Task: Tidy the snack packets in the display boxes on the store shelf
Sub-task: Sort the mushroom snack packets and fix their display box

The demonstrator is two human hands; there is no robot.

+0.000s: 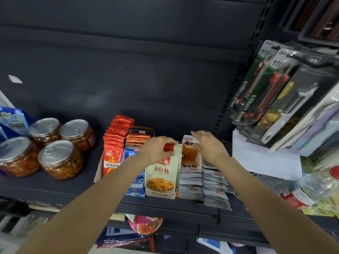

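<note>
Shelf (pixel 165 204); both hands curled over packets (pixel 190 173).

— What sort of place is shown?
— A small shop. Dark metal shelving (pixel 165 204) with slotted uprights is seen, stocked in rows.
— What stock is recorded?
— Snack packets (pixel 113 143) stood in open display boxes (pixel 159 194); four ring-pull jars (pixel 60 158) grouped at the left; carded utility knives (pixel 256 96) and a peeler (pixel 291 110) hung at the right.
</note>
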